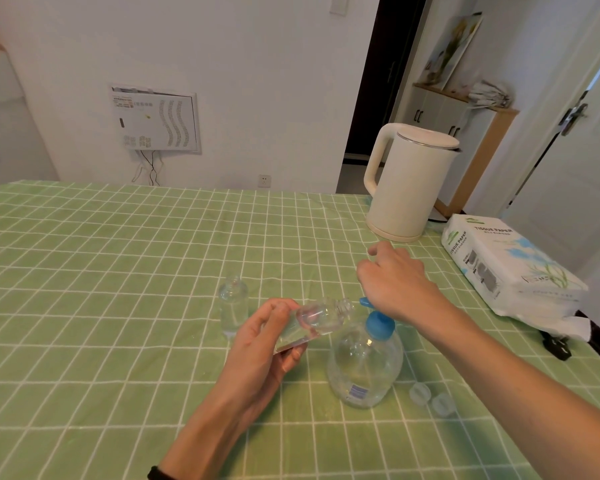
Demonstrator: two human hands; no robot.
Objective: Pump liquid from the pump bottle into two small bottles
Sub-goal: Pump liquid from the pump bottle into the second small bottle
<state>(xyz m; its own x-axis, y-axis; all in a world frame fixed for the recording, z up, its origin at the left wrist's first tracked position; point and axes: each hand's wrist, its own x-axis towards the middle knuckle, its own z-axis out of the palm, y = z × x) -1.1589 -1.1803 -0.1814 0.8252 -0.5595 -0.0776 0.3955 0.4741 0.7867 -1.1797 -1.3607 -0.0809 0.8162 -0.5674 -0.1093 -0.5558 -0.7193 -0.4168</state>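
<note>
A clear round pump bottle (364, 365) with a blue pump head stands on the green checked tablecloth (118, 271). My right hand (399, 282) lies on top of the pump head, fingers loosely bent; the blue spout (363, 301) pokes out from under it to the left. My left hand (257, 351) grips a small clear bottle (321, 317), tilted on its side with its open neck just at the spout. A second small clear bottle (233, 306) stands upright to the left, uncapped.
Two small clear caps (432, 398) lie right of the pump bottle. A cream electric kettle (406, 181) stands at the back right, with a pack of tissue paper (510, 268) beside the table's right edge.
</note>
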